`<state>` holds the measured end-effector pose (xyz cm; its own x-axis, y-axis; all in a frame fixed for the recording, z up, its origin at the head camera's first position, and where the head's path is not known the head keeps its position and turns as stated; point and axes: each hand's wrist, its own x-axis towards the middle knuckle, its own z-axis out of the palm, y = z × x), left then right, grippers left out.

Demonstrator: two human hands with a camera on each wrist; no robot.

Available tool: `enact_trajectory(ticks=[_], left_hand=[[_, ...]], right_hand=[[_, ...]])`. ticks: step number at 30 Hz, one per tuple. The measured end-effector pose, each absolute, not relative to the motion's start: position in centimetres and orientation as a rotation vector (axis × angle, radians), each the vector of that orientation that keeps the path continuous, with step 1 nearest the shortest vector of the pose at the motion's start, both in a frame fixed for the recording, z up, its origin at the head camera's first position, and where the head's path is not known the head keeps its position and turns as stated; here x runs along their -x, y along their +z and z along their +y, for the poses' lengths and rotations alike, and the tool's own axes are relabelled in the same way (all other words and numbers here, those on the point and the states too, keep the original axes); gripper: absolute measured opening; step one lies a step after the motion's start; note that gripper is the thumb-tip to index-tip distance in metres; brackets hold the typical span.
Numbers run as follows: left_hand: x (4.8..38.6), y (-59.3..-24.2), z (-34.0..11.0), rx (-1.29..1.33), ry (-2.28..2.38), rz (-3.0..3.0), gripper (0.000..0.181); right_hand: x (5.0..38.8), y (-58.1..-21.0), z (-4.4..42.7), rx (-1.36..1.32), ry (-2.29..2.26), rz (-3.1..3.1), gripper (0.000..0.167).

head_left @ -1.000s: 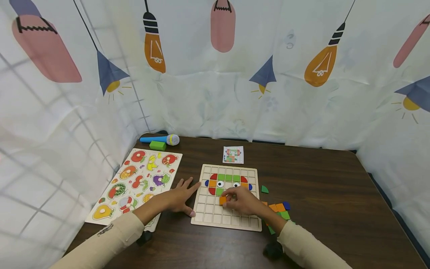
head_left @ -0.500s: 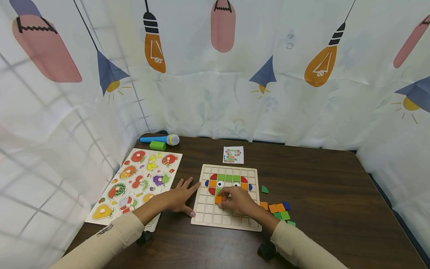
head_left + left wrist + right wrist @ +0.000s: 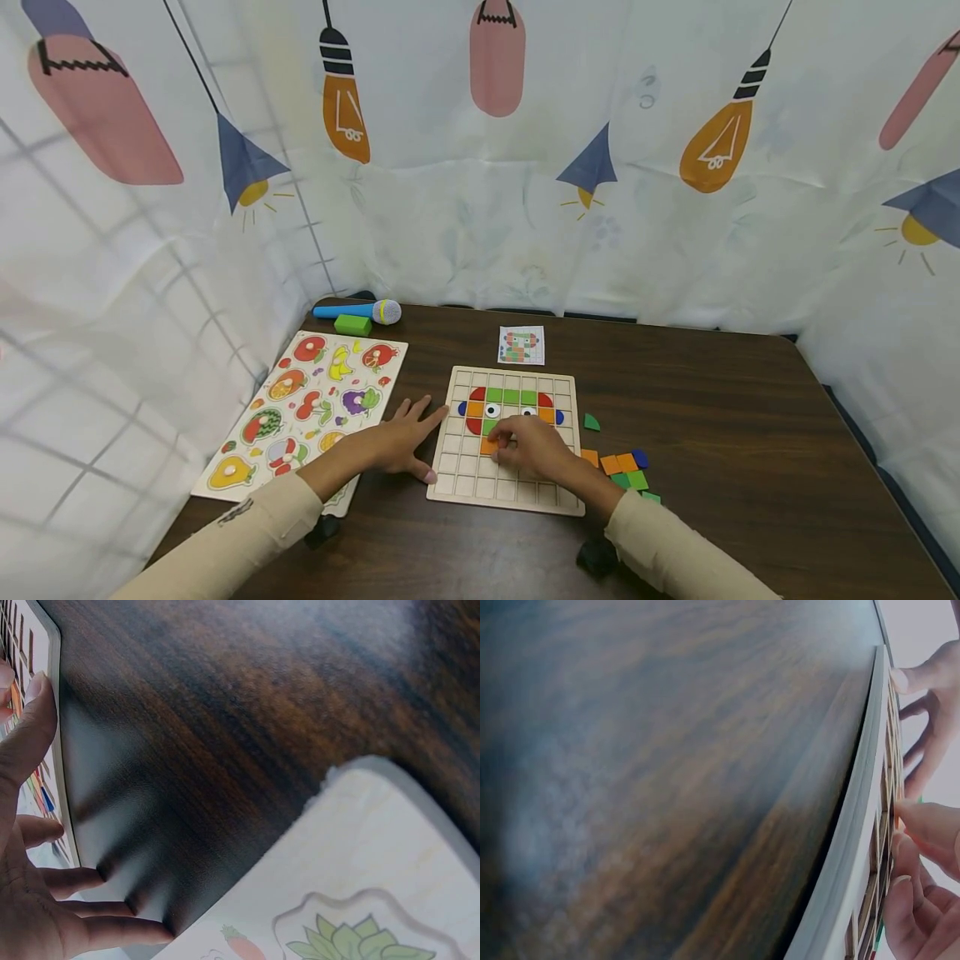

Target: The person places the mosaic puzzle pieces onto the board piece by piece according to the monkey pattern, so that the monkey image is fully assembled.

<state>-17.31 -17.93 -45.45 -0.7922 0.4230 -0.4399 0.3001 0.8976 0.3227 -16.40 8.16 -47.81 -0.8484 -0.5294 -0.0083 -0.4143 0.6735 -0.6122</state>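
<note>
A wooden grid board (image 3: pixel 453 467) lies on the table, bearing red, green, orange and blue pieces and two round eye pieces near its upper half. The right hand (image 3: pixel 534 448) is over the middle of the board, its thumb and fingertips at an orange square (image 3: pixel 487 446) below the green pieces. Spread fingers of the left hand (image 3: pixel 402 440) touch the board's left edge, also seen with the left hand (image 3: pixel 34 900) in the left wrist view. In the right wrist view the right hand (image 3: pixel 930 877) has its fingertips at the grid surface.
A picture card (image 3: pixel 521 346) lies behind the board. Several loose pieces (image 3: pixel 626 462) and a green quarter piece (image 3: pixel 591 422) are to its right. On the left are a fruit puzzle board (image 3: pixel 300 400), a green block (image 3: pixel 352 325) and a blue toy microphone (image 3: pixel 341 312).
The right hand has moved slightly left with the orange square, which now sits lower against the grid under the green piece. The left hand has stayed in place.
</note>
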Motion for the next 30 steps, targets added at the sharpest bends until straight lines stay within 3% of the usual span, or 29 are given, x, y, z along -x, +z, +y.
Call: enact_trajectory(ticks=[12,30], left_hand=[[17.4,-45.6,-17.9,-0.53,0.315,2.547,0.104],[17.3,-45.3,-17.8,-0.512,0.31,2.545,0.105]], right_hand=[[16.7,-47.3,9.4,0.832,-0.88,2.636,0.019],[17.7,-47.0,18.9,0.916,-1.025,2.504,0.02]])
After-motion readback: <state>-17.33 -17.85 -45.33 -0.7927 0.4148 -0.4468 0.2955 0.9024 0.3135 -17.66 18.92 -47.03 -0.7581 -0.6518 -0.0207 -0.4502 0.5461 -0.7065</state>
